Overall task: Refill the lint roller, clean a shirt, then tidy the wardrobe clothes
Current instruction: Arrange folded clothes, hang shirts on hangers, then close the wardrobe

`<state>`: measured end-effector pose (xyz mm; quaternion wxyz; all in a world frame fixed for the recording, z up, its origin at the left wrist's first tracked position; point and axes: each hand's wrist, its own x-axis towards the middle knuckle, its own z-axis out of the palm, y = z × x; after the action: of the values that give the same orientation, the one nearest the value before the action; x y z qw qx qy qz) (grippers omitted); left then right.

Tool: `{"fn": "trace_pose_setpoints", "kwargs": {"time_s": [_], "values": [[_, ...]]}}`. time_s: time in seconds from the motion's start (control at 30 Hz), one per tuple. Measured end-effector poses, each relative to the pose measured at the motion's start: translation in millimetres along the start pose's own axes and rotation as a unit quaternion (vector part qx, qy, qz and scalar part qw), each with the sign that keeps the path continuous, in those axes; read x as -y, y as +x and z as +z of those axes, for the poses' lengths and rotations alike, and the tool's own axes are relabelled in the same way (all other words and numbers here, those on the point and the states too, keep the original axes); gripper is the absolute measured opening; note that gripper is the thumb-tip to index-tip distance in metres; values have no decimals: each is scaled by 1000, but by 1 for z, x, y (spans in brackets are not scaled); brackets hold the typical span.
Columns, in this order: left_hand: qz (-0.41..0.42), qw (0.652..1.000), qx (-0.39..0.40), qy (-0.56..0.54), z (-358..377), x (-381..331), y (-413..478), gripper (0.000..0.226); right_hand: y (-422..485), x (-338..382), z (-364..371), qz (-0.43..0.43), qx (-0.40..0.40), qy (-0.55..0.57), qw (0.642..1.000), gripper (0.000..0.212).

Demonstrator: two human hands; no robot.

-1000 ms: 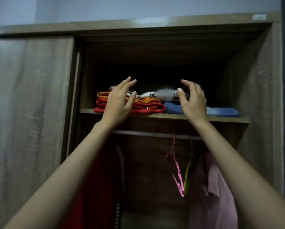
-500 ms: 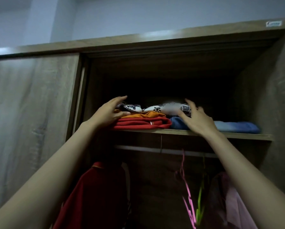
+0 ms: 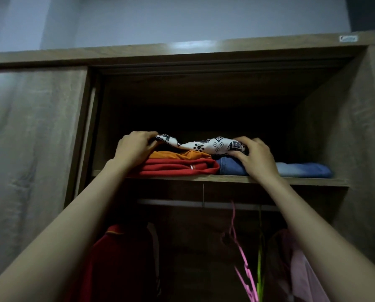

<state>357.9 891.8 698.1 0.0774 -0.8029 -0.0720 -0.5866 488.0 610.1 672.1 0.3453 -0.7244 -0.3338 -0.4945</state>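
A white cloth with a black pattern (image 3: 206,144) lies crumpled across the top of the stacks on the upper wardrobe shelf (image 3: 225,179). My left hand (image 3: 134,147) grips its left end, fingers curled round the fabric. My right hand (image 3: 254,155) pinches its right end. Under the cloth on the left lie a folded orange garment (image 3: 178,154) and a folded red garment (image 3: 178,167). To the right lie folded blue jeans (image 3: 228,166) and a lighter blue denim piece (image 3: 302,170).
Below the shelf runs a hanging rail (image 3: 182,202) with a red shirt (image 3: 121,258), a pink hanger (image 3: 241,253), a green hanger (image 3: 259,264) and a pink shirt (image 3: 299,269). A closed sliding door (image 3: 30,149) stands at left, the wardrobe's side wall (image 3: 356,138) at right.
Both hands came down from open above the stacks onto the patterned cloth and closed on its two ends. The view tilted upward.
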Motion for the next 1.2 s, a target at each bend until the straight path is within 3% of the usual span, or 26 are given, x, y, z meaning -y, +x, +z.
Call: {"fn": "trace_pose_setpoints", "kwargs": {"time_s": [0.2,0.4,0.5,0.6,0.7,0.77,0.87,0.97,1.07,1.2], "values": [[22,995,-81,-61,4,-1,-6,28,-5,2,-2,-15,-92,57,994,28],[24,984,-121,-129,7,7,-14,22,-18,13,-2,-22,-174,107,979,30],[65,981,-75,-164,3,13,-17,21,-28,13,-6,-16,-140,125,982,35],[82,968,-14,-235,-5,20,-27,37,-40,8,-15,-4,-75,164,984,48],[6,945,-74,-317,-12,17,-32,38,-40,6,-20,57,-63,194,977,71],[-65,954,-94,-278,-13,13,-24,41,-31,8,-20,109,-66,121,984,74],[-169,968,7,-184,-14,5,-9,65,-17,8,-17,162,-12,-5,987,81],[-214,961,112,-135,-15,-5,2,81,-8,12,-12,198,66,-28,978,84],[-216,957,151,-123,-15,-11,12,89,-1,19,-8,207,105,-13,973,84],[-200,936,196,-214,-17,-23,27,100,16,24,-5,221,114,104,963,104]]}}
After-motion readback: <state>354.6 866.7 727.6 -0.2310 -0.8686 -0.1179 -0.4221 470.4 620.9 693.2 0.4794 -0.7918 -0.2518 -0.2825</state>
